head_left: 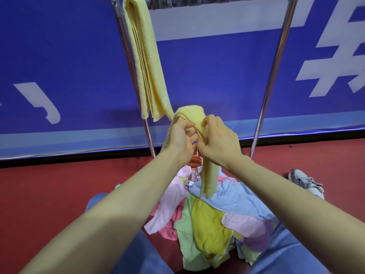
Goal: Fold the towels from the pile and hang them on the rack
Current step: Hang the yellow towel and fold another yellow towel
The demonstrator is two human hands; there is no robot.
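2 yel. towels [145, 62] [190, 113], 1 rack [277, 62], 1 pile [209, 224], 2 hands [178, 138] [219, 143]

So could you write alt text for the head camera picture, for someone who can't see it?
A left hand and right hand grip a folded yellow towel before a metal rack, where another yellow towel hangs. Below lies a pile of coloured towels on a red floor.

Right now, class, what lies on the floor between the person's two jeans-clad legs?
A pile of towels, pink, blue, green and yellow, covers the red floor there, seen in the head view.
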